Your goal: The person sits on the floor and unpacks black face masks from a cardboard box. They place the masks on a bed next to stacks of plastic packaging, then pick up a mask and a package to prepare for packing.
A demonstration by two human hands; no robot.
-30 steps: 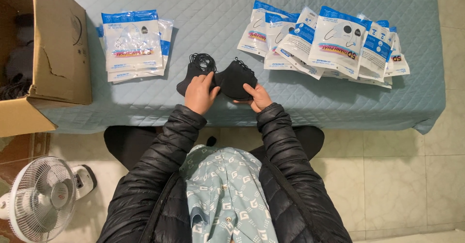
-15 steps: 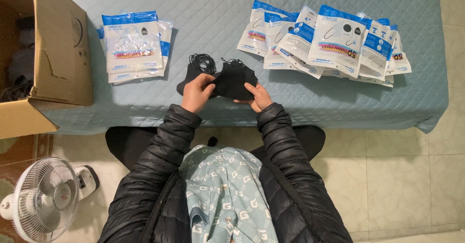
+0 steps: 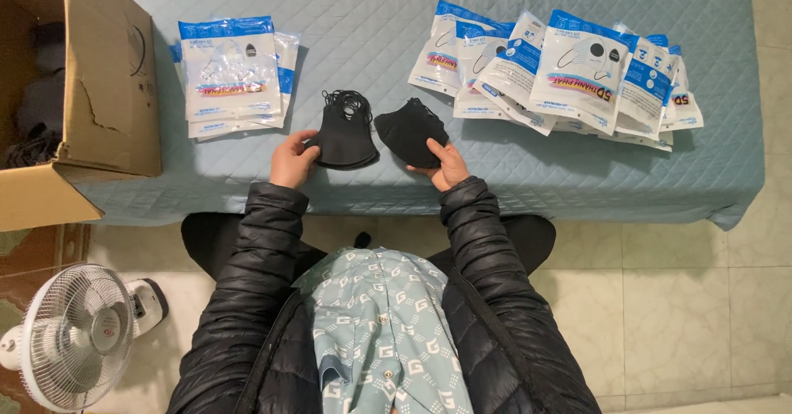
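My left hand grips the near edge of a small stack of black face masks lying on the blue quilted bed cover. My right hand holds a single black face mask, just to the right of the stack and apart from it. A pile of white-and-blue mask packets lies to the left. A larger spread of similar packets lies to the right.
An open cardboard box with dark items inside stands at the left edge of the bed. A white floor fan stands on the tiled floor at lower left. I wear a black puffer jacket over a patterned shirt.
My hands have moved apart. The right hand has drawn one black mask off to the right, away from the stack under the left hand.
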